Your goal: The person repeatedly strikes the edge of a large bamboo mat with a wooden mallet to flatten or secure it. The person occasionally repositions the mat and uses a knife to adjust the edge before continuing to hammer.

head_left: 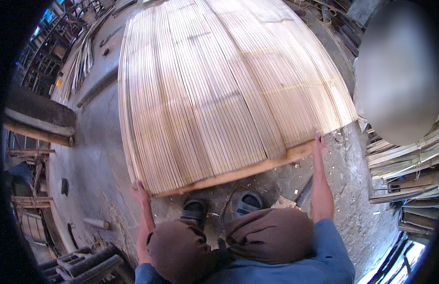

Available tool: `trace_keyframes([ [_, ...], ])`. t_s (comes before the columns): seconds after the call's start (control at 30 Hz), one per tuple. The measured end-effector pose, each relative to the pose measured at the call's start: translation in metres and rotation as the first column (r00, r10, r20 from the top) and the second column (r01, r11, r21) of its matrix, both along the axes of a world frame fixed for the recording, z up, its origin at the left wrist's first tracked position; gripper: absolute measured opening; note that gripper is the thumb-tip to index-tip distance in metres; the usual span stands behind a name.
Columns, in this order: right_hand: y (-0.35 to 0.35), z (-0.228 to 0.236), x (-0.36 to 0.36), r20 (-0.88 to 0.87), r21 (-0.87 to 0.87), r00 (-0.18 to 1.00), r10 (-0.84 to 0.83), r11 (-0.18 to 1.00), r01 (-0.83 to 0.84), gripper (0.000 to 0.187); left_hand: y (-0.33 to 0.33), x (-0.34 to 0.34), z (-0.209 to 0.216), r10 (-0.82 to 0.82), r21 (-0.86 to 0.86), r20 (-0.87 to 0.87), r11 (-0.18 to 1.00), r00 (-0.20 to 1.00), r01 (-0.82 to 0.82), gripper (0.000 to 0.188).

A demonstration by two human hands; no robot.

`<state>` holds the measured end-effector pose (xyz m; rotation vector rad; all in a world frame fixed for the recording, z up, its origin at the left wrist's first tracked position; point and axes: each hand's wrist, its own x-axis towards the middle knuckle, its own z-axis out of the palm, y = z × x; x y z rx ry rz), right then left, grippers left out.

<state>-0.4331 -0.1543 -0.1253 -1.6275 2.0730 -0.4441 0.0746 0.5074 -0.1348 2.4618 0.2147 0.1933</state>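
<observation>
A wide mat of thin, pale bamboo slats, laid side by side and crossed by yellowish lines, stretches away in front of me. A plain light-wood strip shows along its near edge. At the near left corner, my left hand is closed on the mat's edge. Farther right, my right hand grips the same near edge, partly smeared by motion. The fingers under the mat are hidden. Both arms reach forward, outside my bent knees.
Bundled slats lie to the right, beside a large blurred patch. A dark beam with a pale band juts in from the left. Dark poles are stacked at lower left. Long strips lie at far left. Scraps dot the concrete floor.
</observation>
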Motion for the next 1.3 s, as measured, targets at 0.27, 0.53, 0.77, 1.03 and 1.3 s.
trace_keyframes([
  [0.27, 0.057, -0.01, -0.087, 0.287, -0.172, 0.955, -0.072, 0.977, 0.125, 0.057, 0.027, -0.078, 0.018, -0.028, 0.03, -0.214, 0.999, 0.976, 0.035, 0.058],
  [0.53, 0.066, 0.021, -0.065, 0.239, 0.143, 0.934, -0.265, 0.961, 0.237, 0.069, 0.042, -0.064, 0.048, 0.009, 0.274, -0.226, 0.96, 0.974, 0.055, 0.061],
  [0.77, 0.055, 0.043, -0.043, 0.622, 0.333, 0.686, -0.378, 0.92, 0.205, 0.086, 0.037, -0.01, 0.065, -0.063, 0.347, -0.225, 0.927, 0.972, 0.141, 0.067],
  [1.03, -0.029, 0.17, -0.072, 0.417, 0.079, 0.857, -0.304, 0.951, 0.299, 0.076, 0.047, 0.079, 0.083, -0.133, 0.364, -0.177, 0.912, 0.975, 0.19, 0.075],
  [1.3, -0.011, 0.046, -0.165, 0.364, 0.177, 0.84, -0.402, 0.916, 0.361, 0.092, 0.044, 0.175, 0.074, -0.195, 0.353, -0.18, 0.902, 0.964, 0.248, 0.085],
])
